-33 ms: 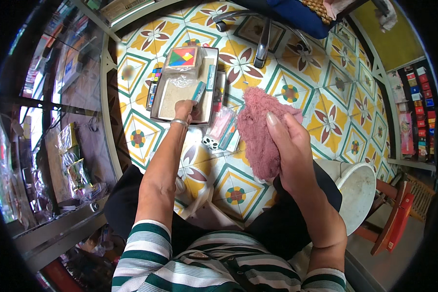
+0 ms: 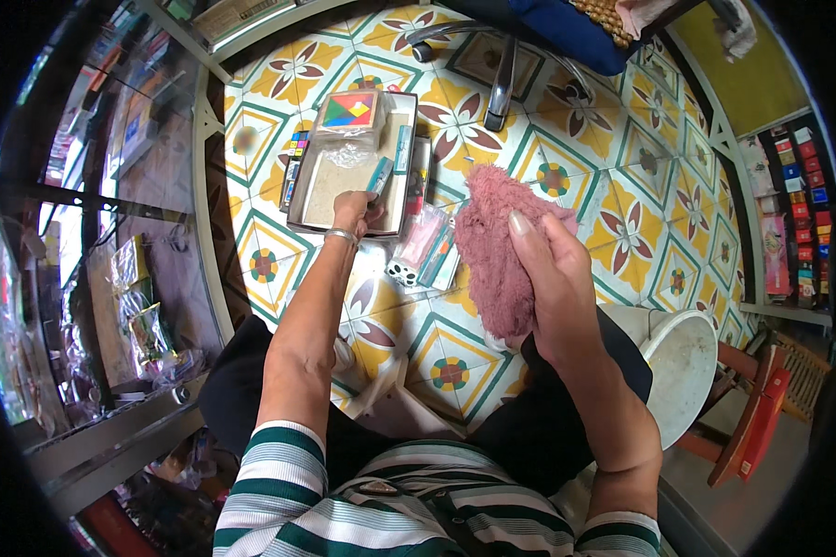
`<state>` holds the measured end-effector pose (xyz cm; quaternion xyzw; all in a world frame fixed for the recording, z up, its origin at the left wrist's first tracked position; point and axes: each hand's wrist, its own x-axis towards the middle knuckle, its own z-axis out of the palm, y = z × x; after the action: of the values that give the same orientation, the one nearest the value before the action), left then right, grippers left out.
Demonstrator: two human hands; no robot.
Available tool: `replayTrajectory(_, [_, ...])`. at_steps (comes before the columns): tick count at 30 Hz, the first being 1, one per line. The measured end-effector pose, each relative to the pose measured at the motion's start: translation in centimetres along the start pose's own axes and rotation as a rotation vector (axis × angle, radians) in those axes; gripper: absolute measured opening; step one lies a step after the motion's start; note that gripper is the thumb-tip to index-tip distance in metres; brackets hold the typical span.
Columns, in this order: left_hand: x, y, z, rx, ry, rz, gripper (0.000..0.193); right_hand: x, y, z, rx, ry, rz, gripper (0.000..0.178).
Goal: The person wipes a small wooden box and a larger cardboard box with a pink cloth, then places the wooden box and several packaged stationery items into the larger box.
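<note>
A fluffy dusty-pink cloth [image 2: 494, 251] hangs from my right hand [image 2: 562, 278], which is closed on it with the thumb on top. My left hand [image 2: 353, 212] reaches into the near end of a shallow open box [image 2: 325, 206] on the floor. Its fingers are curled at the lower end of a slim teal box [image 2: 379, 174]; part of the grip is hidden. Farther in, a plastic-wrapped square pack [image 2: 351, 113] with a coloured geometric top fills the left side. Another slim teal box [image 2: 402, 148] lies along the right wall.
Beside the open box lie clear-wrapped pink and teal packets [image 2: 425, 249]. A glass cabinet [image 2: 111, 223] stands at left. To the right are a white bucket [image 2: 683, 371] and a shelf of small boxes [image 2: 802, 204]. A wheeled chair base [image 2: 502, 84] stands beyond on the patterned tiles [image 2: 627, 232].
The pink cloth has shifted very slightly in my right hand. My left hand has stayed in place at the box.
</note>
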<state>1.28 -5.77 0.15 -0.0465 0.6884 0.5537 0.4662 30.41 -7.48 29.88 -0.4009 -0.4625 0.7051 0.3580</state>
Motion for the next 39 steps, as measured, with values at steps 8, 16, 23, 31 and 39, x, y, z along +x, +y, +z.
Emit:
replayTrajectory(8, [-12.5, 7.5, 1.4, -0.043, -0.547, 0.079, 0.032, 1.2, 0.5, 0.6, 0.035, 0.057, -0.150, 0.023])
replayTrajectory(16, [-30.3, 8.9, 0.9, 0.063, -0.672, 0.271, 0.036, 1.8, 5.5, 4.2, -1.013, 0.143, -0.702, 0.031])
replayTrajectory(23, [-34.2, 6.9, -3.3, -0.030, -0.723, 0.209, 0.042, 4.2, 5.2, 2.6, -0.671, 0.124, -0.392, 0.032])
replayTrajectory(31, [-34.5, 6.4, -4.2, 0.326, -0.473, 0.784, 0.043, 5.2, 5.5, 0.5, 0.669, 0.023, -0.098, 0.041])
replayTrajectory(39, [-32.5, 4.3, -3.2, 0.707, -0.058, 1.524, 0.045, -0.3, 5.0, 8.9, 0.682, -0.113, 0.016, 0.042])
